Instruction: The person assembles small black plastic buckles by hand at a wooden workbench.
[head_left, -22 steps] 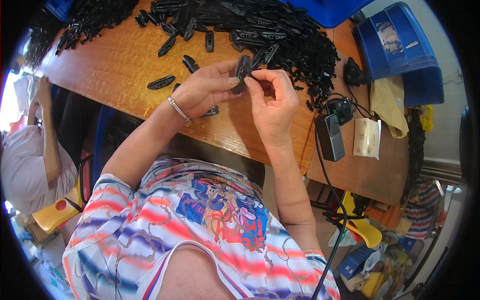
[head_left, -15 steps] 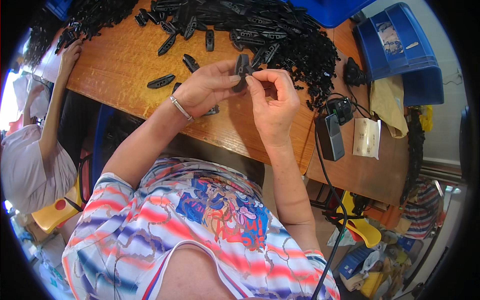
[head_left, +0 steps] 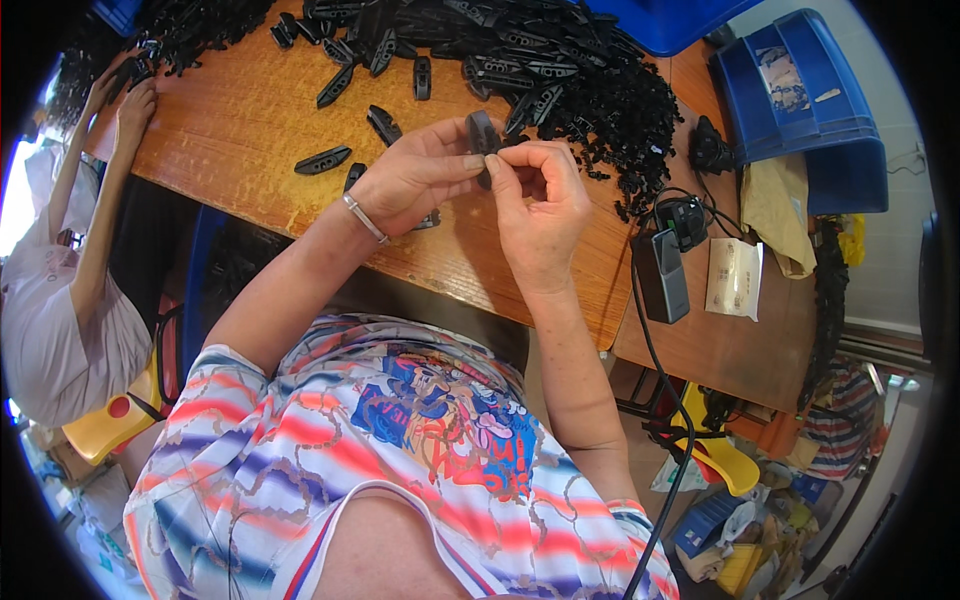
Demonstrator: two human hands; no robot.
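Between the thumb and fingers of my left hand [head_left: 405, 182], a long black plastic part [head_left: 481, 132] with holes along it is held upright over the table. My right hand [head_left: 543, 222] is closed in a pinch, its thumb and forefinger touching the part's right side. Whatever lies between those fingertips is hidden. Similar parts lie loose beyond my left wrist, one [head_left: 322, 160] at the left and another [head_left: 382, 125] nearer the hands. A heap of such black parts [head_left: 500, 72] spreads behind my hands, and a heap of tiny black pieces [head_left: 632, 155] adjoins it on the right.
The wooden table [head_left: 235, 130] runs across the front. At right are a blue bin [head_left: 800, 110], a grey power bank [head_left: 662, 275] with a black cable, and a white packet [head_left: 735, 278]. Another person's hand [head_left: 138, 105] rests by more black parts at far left.
My right fingertips have shifted slightly left, close against the black part; the small dark piece seen by them earlier is hidden. The other person's second arm now reaches the table at left.
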